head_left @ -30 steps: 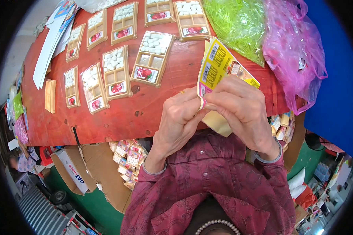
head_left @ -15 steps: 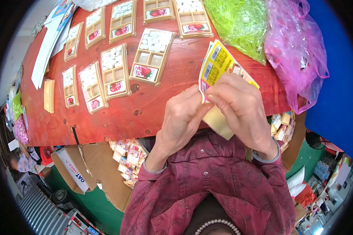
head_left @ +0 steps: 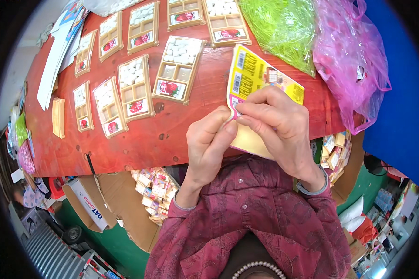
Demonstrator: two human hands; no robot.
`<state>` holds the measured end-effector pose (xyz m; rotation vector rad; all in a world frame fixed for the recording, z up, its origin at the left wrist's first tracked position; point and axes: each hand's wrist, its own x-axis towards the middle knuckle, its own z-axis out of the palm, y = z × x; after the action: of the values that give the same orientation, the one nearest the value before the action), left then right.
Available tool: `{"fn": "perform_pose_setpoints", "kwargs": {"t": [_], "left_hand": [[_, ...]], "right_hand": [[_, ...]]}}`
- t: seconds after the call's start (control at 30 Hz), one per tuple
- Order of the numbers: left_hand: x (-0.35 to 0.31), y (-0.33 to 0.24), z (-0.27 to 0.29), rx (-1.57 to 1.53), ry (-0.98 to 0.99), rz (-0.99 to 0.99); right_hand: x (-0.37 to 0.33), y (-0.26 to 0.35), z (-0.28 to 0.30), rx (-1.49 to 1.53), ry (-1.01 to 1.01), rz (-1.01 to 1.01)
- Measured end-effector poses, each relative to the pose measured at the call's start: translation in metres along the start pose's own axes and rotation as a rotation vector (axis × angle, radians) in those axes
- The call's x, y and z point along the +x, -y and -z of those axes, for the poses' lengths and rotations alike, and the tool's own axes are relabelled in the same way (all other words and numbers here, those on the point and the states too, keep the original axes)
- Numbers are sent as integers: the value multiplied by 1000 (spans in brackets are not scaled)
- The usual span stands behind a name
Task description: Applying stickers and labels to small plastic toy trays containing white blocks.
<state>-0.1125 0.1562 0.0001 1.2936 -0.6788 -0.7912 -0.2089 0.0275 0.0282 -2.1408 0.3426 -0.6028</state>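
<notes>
A yellow sheet (head_left: 255,63) printed with barcodes and a small picture is held up near the table's front edge. Its lower part is pale yellow, with a pink strip along the left edge. My left hand (head_left: 206,142) pinches that pink edge, fingers closed. Right beside it, my right hand (head_left: 284,125) also has thumb and forefinger closed on the edge, where the sheet is bent; the fingertips nearly meet. Beyond my hands lies a tan tray (head_left: 167,72) of white pieces, with a strawberry card in its near compartment.
Several similar trays (head_left: 137,89) cover the table's left and far side. A bag of green shreds (head_left: 279,32) and a pink plastic bag (head_left: 349,65) lie far right. Cardboard boxes (head_left: 139,228) of small packs stand below the front edge. White papers (head_left: 51,69) lie far left.
The sheet has tilted flatter and shifted left, so more of its printed face shows. My left hand has moved slightly left and down. Both hands keep their pinch on the edge.
</notes>
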Motion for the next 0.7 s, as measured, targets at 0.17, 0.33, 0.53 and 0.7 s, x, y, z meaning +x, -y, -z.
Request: {"fn": "perform_pose_setpoints", "kwargs": {"t": [0.17, 0.33, 0.53, 0.7], "left_hand": [[6, 2, -5, 285, 43, -150], [8, 4, -6, 407, 53, -226], [9, 8, -7, 404, 40, -214], [8, 8, -7, 437, 36, -211]], "right_hand": [[0, 4, 8, -95, 72, 65], [4, 4, 14, -149, 150, 73], [1, 1, 10, -173, 146, 61], [-1, 0, 6, -208, 130, 58]]}}
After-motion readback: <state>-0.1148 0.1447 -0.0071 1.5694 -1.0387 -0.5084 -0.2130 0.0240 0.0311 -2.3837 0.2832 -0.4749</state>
